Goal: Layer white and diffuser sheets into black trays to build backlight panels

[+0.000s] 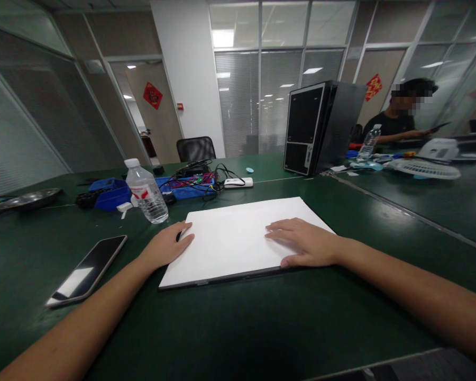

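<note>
A closed white laptop (pixel 234 238) lies flat on the dark green table (pixel 238 323) in front of me. My right hand (pixel 305 243) rests palm down on its lid near the right edge, fingers stretched flat and together. My left hand (pixel 167 246) lies at the laptop's left edge, fingers loosely curled against the side, touching the lid's corner. Neither hand holds anything.
A black phone (pixel 88 270) lies face up at the left. A water bottle (pixel 146 191) stands behind my left hand, with blue bins and tangled cables (pixel 190 182) beyond. A black computer tower (pixel 319 127) stands at the back right, where another person (pixel 396 116) sits.
</note>
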A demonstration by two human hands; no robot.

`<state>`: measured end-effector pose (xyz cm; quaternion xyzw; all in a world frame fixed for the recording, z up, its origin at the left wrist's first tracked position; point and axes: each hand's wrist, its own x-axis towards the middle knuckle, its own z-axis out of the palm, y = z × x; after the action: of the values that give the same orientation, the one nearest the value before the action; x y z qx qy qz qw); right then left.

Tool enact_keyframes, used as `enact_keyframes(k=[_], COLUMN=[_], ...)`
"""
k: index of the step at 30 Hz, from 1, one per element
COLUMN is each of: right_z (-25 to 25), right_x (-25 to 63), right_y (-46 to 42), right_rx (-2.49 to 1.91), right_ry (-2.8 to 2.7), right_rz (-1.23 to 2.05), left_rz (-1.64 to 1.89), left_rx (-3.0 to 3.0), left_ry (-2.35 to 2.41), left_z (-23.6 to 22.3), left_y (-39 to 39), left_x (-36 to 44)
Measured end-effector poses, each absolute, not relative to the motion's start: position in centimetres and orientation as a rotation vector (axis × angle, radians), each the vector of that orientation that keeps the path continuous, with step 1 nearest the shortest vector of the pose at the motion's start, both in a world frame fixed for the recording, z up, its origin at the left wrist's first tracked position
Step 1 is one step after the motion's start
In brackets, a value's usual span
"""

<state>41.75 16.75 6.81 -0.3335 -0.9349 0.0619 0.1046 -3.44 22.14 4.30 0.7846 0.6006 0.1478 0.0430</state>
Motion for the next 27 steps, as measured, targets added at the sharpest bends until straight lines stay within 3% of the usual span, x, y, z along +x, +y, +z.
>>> enact_keyframes(k=[12,27], right_z=[7.1,7.7], right_x=[40.0,39.5], right_y=[15.3,14.9], right_rx=[-0.938,-0.451], right_ry=[-2.810,-2.735], right_rz=[0.225,-0.138], left_rz=[0.419,0.419], left_rx=[2.429,2.430], left_ry=[1.800,1.814], left_z=[4.4,4.2], left_y=[21.9,22.0], left_x=[-3.3,-3.5])
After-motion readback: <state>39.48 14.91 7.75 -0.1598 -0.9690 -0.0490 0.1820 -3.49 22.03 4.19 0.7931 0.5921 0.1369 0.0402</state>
